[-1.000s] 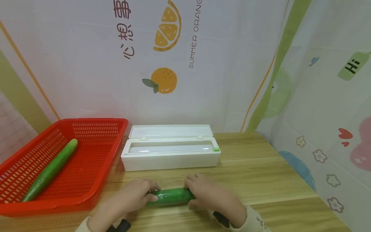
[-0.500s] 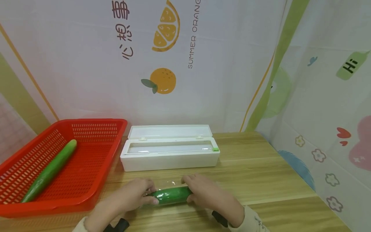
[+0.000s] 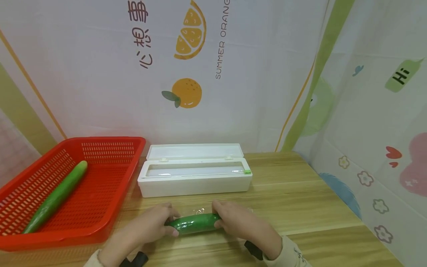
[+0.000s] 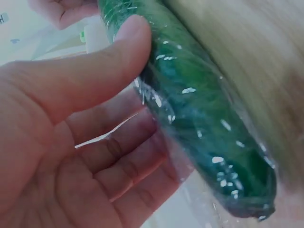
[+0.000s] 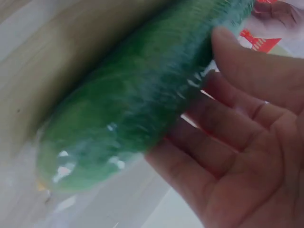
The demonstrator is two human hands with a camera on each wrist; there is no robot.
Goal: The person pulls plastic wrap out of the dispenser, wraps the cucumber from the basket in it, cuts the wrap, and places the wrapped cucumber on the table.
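A green cucumber (image 3: 195, 223) lies crosswise near the front of the table, between the two hands. Clear plastic film (image 4: 223, 173) is wrapped around it, glossy and wrinkled, with a loose flap past its end in the left wrist view. My left hand (image 3: 156, 225) holds the left part, thumb on the near side and fingers on the far side. At the other end, my right hand (image 3: 235, 220) grips the cucumber between thumb and fingers. A bit of film glints on the tabletop just beyond the cucumber in the head view.
Behind the hands stands a white film dispenser box (image 3: 195, 187), lid raised, with a green slider (image 3: 247, 171) at its right. A red plastic basket (image 3: 110, 196) at the left holds another cucumber (image 3: 56, 196). The wooden table (image 3: 300, 207) meets a printed cloth (image 3: 240, 111) behind.
Both hands have stayed on the cucumber with small shifts of the fingers. The cucumber has moved slightly left and away from me, and film now shows beyond it.
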